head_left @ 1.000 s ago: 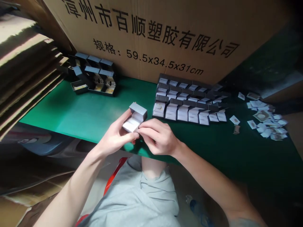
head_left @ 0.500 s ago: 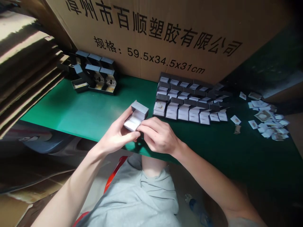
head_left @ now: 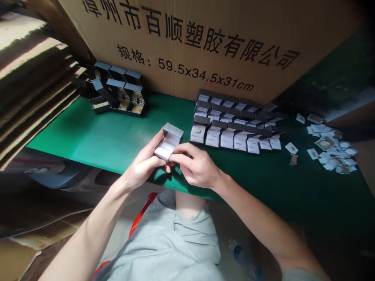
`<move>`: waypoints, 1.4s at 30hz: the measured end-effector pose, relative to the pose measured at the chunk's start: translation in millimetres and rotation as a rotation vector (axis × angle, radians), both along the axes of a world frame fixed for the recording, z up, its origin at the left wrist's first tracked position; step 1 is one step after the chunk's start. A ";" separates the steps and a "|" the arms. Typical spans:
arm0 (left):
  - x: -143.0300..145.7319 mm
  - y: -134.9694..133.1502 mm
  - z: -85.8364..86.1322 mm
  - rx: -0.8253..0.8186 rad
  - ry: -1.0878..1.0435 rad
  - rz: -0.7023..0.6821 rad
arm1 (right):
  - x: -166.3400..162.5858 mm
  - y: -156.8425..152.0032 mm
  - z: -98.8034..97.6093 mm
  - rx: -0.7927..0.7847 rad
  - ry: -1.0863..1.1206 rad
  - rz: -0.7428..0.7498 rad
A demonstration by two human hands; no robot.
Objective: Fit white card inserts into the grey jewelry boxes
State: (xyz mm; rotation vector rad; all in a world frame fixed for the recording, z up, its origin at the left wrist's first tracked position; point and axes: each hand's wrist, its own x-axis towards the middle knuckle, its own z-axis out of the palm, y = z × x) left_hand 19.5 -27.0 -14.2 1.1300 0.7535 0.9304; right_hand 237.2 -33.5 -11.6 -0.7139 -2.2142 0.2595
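We note: left hand, curled round the open box above the table, has drawn its thumb back, baring more front edge; right hand, half-closed, touches its corner, grip unclear.

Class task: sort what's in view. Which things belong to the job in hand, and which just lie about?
Probably the job's:
small open box, held in the left hand, right hand at its edge;
similar open boxes in rows;
perhaps the scattered small pieces.

Probably just lying about:
large printed carton;
stacked cardboard;
plastic bottle.
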 end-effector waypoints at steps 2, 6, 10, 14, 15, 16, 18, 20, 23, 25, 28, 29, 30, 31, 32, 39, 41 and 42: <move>0.5 -0.4 0.5 -0.005 -0.014 0.008 | -1.2 -0.2 1.3 0.040 -0.010 -0.012; 1.6 -1.4 3.0 0.006 -0.010 0.029 | -1.9 -0.1 1.7 0.075 0.046 0.000; 0.9 -2.1 1.4 0.013 0.044 0.036 | -1.7 -0.2 1.1 0.077 0.070 -0.011; 1.3 -1.8 -0.9 0.029 0.059 0.049 | -2.5 -1.1 3.2 0.089 -0.015 -0.021; 1.6 -1.6 -0.7 0.034 0.055 0.050 | -3.0 -1.5 3.9 0.097 -0.039 -0.020; 2.0 -1.5 -0.2 0.038 0.049 0.052 | -3.5 -1.9 4.6 0.103 -0.058 -0.019; 2.6 -1.4 1.3 0.048 0.041 0.055 | -4.8 -2.7 6.0 0.119 -0.064 -0.023; 3.0 -1.5 2.7 0.054 0.046 0.058 | -5.8 -3.2 6.9 0.138 -0.028 -0.034; 3.3 -1.8 3.4 0.052 0.064 0.073 | -6.5 -3.1 7.1 0.147 0.054 -0.043; 3.3 -1.9 3.0 0.051 0.072 0.087 | -6.4 -2.7 6.8 0.126 0.082 -0.041; 2.4 -2.3 2.3 0.055 0.083 0.090 | -6.0 -2.1 5.9 0.106 0.105 -0.037; 1.9 -2.6 2.2 0.058 0.094 0.091 | -5.8 -2.0 5.6 0.108 0.114 -0.035; 1.4 -2.9 2.1 0.061 0.109 0.093 | -5.7 -1.9 5.3 0.112 0.123 -0.031; 1.0 -3.3 2.1 0.064 0.126 0.093 | -5.6 -1.9 5.1 0.114 0.129 -0.028; 0.7 -3.8 2.4 0.070 0.145 0.093 | -5.5 -2.0 4.8 0.113 0.130 -0.026; 2.0 -5.8 6.9 0.105 0.196 0.082 | -5.8 -2.2 5.0 0.090 0.128 -0.018; 2.4 -5.9 7.6 0.099 0.194 0.076 | -6.1 -2.2 4.8 0.085 0.156 -0.018; 2.5 -5.9 7.7 0.096 0.192 0.075 | -6.2 -2.3 4.5 0.084 0.172 -0.024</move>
